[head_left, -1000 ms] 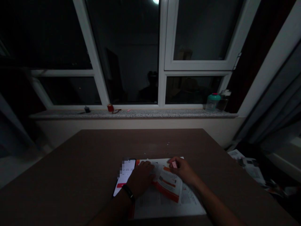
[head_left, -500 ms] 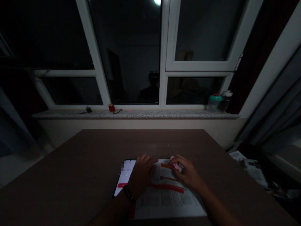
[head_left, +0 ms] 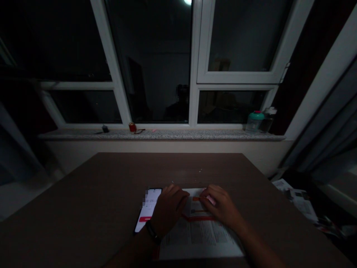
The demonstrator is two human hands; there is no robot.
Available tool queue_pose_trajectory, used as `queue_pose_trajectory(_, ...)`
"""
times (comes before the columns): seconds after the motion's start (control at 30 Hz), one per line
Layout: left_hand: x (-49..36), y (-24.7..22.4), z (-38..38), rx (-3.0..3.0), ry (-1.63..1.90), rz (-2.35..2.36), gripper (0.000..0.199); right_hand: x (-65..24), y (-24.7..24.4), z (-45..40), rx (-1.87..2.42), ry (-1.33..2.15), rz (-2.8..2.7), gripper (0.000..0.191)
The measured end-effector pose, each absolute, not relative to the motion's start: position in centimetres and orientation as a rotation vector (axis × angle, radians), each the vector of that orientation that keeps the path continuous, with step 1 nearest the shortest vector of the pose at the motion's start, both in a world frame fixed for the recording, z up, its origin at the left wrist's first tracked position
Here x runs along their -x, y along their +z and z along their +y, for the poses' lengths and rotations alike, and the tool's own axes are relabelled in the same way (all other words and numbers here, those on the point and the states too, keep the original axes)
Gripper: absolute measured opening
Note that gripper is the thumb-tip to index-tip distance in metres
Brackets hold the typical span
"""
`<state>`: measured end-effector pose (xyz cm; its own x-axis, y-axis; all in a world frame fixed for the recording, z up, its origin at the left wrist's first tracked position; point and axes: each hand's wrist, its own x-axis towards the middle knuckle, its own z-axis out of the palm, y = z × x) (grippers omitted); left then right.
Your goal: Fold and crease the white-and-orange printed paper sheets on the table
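A printed sheet of paper (head_left: 200, 242) with red and orange bands lies on the brown table. My left hand (head_left: 170, 204) rests over its upper left part, fingers lying on the paper and thumb apart. Between the thumb and fingers of my right hand (head_left: 219, 204) is a small pink tool (head_left: 211, 200), mostly hidden by the fingers; its exact kind is unclear. Its near end is at the orange band (head_left: 196, 198) near the sheet's upper edge. Beside my left hand, a lit phone (head_left: 147, 210) shows a timer-like screen with a red button.
Beyond the table (head_left: 125, 171) is a granite windowsill (head_left: 173, 135). On it stand a teal-lidded bottle (head_left: 254, 122), a clear bottle (head_left: 268, 118), a small red container (head_left: 132, 127) and a small dark bottle (head_left: 105, 128). Papers (head_left: 301, 204) lie low at the right.
My right hand has turned slightly and covers more of the pink tool. The upper printed part of the paper has shifted, and less of its orange and red bands shows. My left hand has barely moved.
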<state>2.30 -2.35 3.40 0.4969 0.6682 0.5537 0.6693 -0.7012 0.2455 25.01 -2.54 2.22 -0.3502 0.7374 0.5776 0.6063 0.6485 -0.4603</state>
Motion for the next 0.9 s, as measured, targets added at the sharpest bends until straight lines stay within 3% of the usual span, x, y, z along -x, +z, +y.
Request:
queue_pose_trajectory(0.73, -2.44, 3.02, -2.76, 2.603, -1.119, -1.271, 0.016, -24.64, 1.91, -2.96, 0.986, -0.07, -2.114, 0.012)
queue_pose_trajectory(0.9, -2.51, 2.95, -2.79, 2.634, -1.111, -1.265, 0.017, -24.38, 2.14, -3.08, 0.993, -0.002, -2.098, 0.012)
